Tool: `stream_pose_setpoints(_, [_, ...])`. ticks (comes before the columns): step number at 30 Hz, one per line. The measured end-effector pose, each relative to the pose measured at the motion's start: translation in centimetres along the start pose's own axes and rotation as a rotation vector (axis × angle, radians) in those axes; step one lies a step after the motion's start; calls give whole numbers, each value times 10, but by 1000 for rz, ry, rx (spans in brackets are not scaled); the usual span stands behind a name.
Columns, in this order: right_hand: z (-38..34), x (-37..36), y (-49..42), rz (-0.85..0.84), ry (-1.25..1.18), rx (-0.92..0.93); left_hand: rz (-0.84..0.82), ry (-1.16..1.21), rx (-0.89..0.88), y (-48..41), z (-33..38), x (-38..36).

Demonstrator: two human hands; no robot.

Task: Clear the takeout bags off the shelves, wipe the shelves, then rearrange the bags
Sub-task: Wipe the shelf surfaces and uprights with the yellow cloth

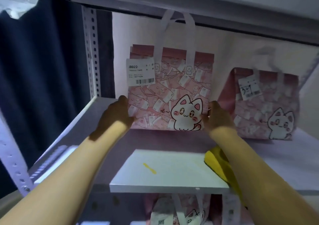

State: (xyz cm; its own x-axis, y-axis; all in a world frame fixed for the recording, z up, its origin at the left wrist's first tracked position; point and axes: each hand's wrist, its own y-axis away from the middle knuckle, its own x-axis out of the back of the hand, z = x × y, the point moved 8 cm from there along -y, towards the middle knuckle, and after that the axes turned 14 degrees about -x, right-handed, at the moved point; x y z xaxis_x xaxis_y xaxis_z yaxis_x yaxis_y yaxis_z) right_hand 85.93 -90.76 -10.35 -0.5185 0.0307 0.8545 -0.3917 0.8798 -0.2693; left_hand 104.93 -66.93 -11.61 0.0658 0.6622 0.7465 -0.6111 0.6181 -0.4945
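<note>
My left grip [117, 116] clasps the left edge of the pink cat bag [169, 93] low down, and my right grip [217, 117] clasps the right edge at the same height. Both are closed on the bag's sides, with the fingertips hidden behind the fabric. The bag stands upright between them, facing me, its base at the shelf [96, 143]. I cannot tell whether it rests there or is just clear of it. Its white handles reach up to the shelf above [189, 3], and a white barcode label [140, 72] sits at its upper left.

A second cat bag [264, 104] stands just beside it on the right, turned at a slight angle and blurred. Under my right forearm lies a yellow cloth [215, 159], overlapping the right end of a flat white board [167, 169] at the shelf's front edge. Below, on the lower shelf, the top of a third cat bag [181, 212] shows. A perforated post [91, 52] and a dark blue curtain [43, 60] are on the left.
</note>
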Motion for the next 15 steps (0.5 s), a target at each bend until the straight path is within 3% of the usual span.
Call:
stream_pose_setpoints(9, [28, -8, -12, 13, 109, -92, -136, 22, -14, -13, 14, -42])
stream_pose_setpoints(15, [32, -1, -9, 2, 125, -107, -120, 45, -33, -8, 11, -37])
